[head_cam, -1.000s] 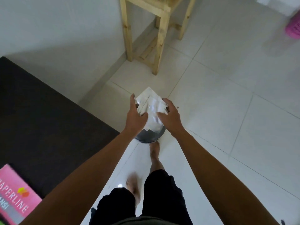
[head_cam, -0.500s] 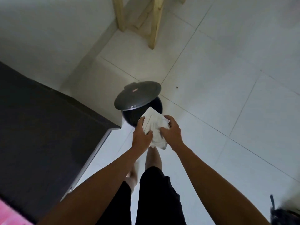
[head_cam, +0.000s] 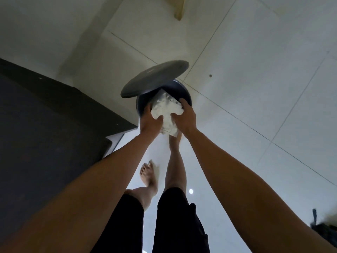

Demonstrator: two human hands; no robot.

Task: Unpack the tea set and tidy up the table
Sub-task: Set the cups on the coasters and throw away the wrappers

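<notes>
A crumpled wad of white packing paper [head_cam: 166, 110] is squeezed between both my hands at the mouth of a dark round pedal bin [head_cam: 184, 95]. The bin's lid [head_cam: 155, 78] stands tilted up over the opening. My left hand [head_cam: 150, 122] grips the wad from the left, and my right hand [head_cam: 186, 118] grips it from the right. The upper part of the paper reaches under the lid into the bin. My right foot [head_cam: 174, 141] is at the bin's base, partly hidden by the paper.
The dark table [head_cam: 45, 115] fills the left side, its corner close to the bin. A wooden furniture leg [head_cam: 179, 10] stands on the white tiled floor [head_cam: 255, 88] at the top. My left foot [head_cam: 147, 173] is on the floor. A dark object [head_cam: 324, 232] lies at the lower right edge.
The bin lid has swung up further. Both hands have pushed the paper forward and down into the bin's mouth and crumpled it tighter. My head has leaned closer.
</notes>
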